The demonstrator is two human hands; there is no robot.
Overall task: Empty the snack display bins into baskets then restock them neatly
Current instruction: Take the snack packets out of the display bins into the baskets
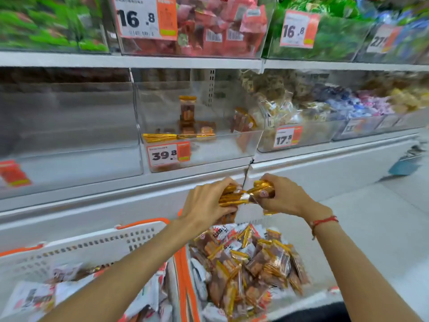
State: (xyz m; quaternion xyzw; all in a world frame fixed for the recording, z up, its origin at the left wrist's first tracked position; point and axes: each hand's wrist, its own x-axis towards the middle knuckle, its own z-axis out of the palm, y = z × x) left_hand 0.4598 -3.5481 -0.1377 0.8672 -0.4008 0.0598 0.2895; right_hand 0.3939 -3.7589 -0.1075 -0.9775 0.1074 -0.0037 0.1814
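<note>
Gold-edged brown snack packets (234,196); at six o'clock, white perforated plastic baskets (97,247) trimmed orange; at twelve, orange-and-white price tags (146,17).

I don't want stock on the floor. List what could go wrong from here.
1. Both hands, left hand and right hand, grip bunches of gold-edged packets at once; one could slip, probably into the right basket below.
2. The few packets in the 39.8 bin include one standing upright; adding a bunch may topple it.

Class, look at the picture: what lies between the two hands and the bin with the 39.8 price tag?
In the head view, only the white shelf ledge lies between the hands and the bin.
</note>
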